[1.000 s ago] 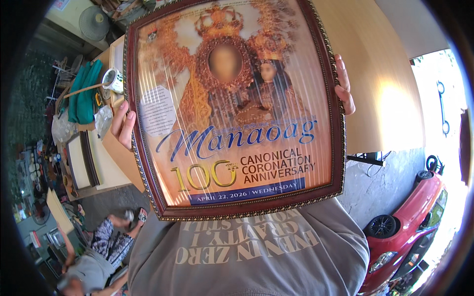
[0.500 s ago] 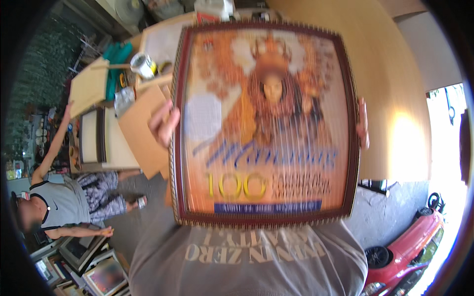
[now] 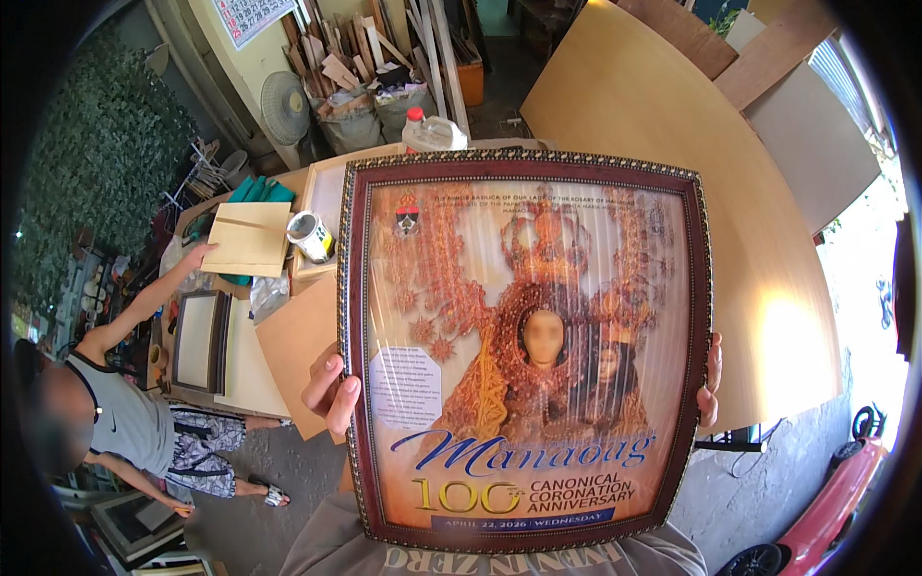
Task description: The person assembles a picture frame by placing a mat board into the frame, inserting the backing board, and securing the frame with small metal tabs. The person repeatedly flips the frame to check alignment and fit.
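Note:
Upright before my chest is a framed poster (image 3: pixel 461 384) of a crowned religious figure with a child, in warm orange tones. Its frame (image 3: pixel 351 288) is dark reddish brown with a beaded edge, and glare streaks cross the glossy front. My left hand (image 3: pixel 331 389) grips the left side, fingers curled round the edge. Opposite it, my right hand (image 3: pixel 711 384) clasps the right side, with only some fingers showing. The rest of both hands and my forearms are hidden by the frame.
A large tan board (image 3: pixel 672 125) leans at the right. On the workbench lie a paint can (image 3: pixel 311 236), a white jug (image 3: pixel 434 134), brown sheet board (image 3: pixel 300 355) and an empty frame (image 3: pixel 200 341). At the left, a person (image 3: pixel 134 413) touches a wooden panel (image 3: pixel 248 240). A red car (image 3: pixel 831 509) stands at lower right.
The view has tipped upward, bringing a fan and wood scraps at the back into sight. The framed poster sits lower in the picture, still in both my hands.

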A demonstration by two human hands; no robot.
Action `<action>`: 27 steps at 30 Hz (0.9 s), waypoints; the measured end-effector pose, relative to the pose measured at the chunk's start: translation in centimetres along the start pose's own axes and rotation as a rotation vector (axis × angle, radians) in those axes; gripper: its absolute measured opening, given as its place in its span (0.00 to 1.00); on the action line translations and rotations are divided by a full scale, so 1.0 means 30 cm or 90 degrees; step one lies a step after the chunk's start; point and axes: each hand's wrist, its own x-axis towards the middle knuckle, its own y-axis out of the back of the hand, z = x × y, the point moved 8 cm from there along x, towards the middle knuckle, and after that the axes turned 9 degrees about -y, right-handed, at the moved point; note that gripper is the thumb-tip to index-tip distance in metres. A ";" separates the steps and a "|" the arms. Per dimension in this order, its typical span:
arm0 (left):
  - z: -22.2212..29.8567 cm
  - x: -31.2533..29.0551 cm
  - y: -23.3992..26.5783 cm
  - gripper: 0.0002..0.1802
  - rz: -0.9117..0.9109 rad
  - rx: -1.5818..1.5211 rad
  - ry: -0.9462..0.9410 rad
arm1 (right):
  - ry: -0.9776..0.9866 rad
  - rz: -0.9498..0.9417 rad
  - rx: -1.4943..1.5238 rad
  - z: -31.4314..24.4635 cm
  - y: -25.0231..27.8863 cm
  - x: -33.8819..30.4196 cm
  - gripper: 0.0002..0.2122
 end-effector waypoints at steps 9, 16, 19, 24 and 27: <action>-0.083 -0.008 0.008 0.29 0.043 0.014 -0.070 | 0.011 -0.008 -0.048 0.019 0.004 -0.139 0.09; -0.131 -0.129 0.084 0.31 0.097 -0.040 -0.107 | 0.041 -0.024 -0.058 -0.032 -0.048 -0.331 0.08; -0.115 -0.132 0.091 0.33 0.107 -0.054 -0.116 | 0.050 -0.025 -0.051 -0.038 -0.041 -0.345 0.08; -0.046 -0.109 0.110 0.35 0.118 -0.073 -0.137 | 0.061 -0.027 -0.045 -0.036 -0.014 -0.338 0.08; 0.015 -0.091 0.136 0.36 0.130 -0.090 -0.178 | 0.075 -0.032 -0.046 -0.046 -0.019 -0.340 0.08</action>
